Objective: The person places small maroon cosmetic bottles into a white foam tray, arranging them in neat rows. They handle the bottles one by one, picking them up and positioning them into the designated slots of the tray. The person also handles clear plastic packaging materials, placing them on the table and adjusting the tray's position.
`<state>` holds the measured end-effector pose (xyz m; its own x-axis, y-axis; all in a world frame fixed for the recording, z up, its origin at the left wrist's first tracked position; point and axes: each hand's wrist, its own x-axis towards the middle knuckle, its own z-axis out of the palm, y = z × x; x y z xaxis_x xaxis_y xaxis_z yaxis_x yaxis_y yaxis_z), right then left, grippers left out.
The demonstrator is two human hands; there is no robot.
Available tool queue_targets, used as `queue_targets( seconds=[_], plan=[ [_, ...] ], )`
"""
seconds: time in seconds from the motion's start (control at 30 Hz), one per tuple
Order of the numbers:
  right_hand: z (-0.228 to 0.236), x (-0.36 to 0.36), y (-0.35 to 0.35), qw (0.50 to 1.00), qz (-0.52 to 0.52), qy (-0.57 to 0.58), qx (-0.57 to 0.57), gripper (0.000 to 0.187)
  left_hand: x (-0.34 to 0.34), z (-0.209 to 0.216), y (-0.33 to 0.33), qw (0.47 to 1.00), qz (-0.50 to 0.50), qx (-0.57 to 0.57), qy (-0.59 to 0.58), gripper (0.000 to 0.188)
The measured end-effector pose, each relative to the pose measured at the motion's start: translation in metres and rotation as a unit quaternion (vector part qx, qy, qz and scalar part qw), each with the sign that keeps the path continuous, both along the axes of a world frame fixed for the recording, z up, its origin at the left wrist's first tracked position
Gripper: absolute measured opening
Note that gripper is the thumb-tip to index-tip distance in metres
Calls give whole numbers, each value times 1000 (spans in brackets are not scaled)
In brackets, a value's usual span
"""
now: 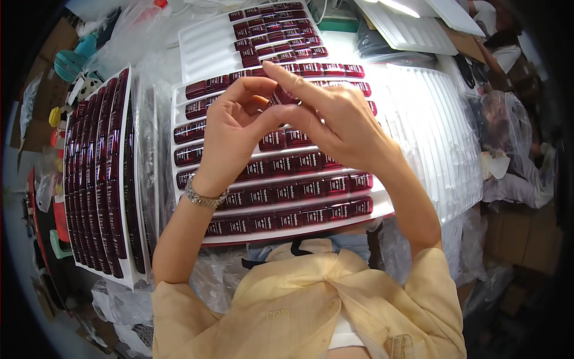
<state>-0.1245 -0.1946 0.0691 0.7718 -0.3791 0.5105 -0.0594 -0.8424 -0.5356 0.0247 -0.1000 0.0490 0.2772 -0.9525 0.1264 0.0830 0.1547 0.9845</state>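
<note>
Above the middle of a white ribbed tray (382, 200), my two hands meet around a small dark red, glossy bottle (282, 97). Its ends are mostly covered by fingers. My left hand (239, 116) pinches it from the left with curled fingers; a metal bracelet watch circles that wrist. From the right, my right hand (341, 119) grips it between thumb and forefinger. Below them, rows of similar dark red bottles (287, 163) with white print lie on their sides in the tray. Part of the middle rows is hidden by my hands.
Behind stands another white tray (200, 51), partly filled with the same bottles. A filled tray (98, 173) is tilted up at the left. White ribbed trays (433, 143) are stacked at the right, near clear plastic bags (508, 131). A person's arm (493, 63) shows at the far right.
</note>
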Motion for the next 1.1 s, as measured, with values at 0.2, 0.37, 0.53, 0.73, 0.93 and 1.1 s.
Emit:
queue_targets(
  seconds=[0.2,0.37,0.53,0.73,0.93,1.1],
  plan=[
    [-7,-24,-32,899,-127,-97,407,37,36,-29,-21,824,27,-2,-565,27],
    [-18,-28,-27,903,-72,-71,418,32,36,-27,-12,834,3,6,-551,37],
    [-25,-37,-19,875,-54,-132,462,24,61,-13,55,768,19,127,-628,36],
    [-19,-9,33,927,-22,-112,357,25,25,0,50,926,49,41,-373,33],
    [0,-44,43,969,21,208,133,55,9,-22,46,985,61,51,-151,26],
    [-24,-195,-44,864,-462,168,-110,45,32,-8,46,807,54,64,-584,30]
  ],
)
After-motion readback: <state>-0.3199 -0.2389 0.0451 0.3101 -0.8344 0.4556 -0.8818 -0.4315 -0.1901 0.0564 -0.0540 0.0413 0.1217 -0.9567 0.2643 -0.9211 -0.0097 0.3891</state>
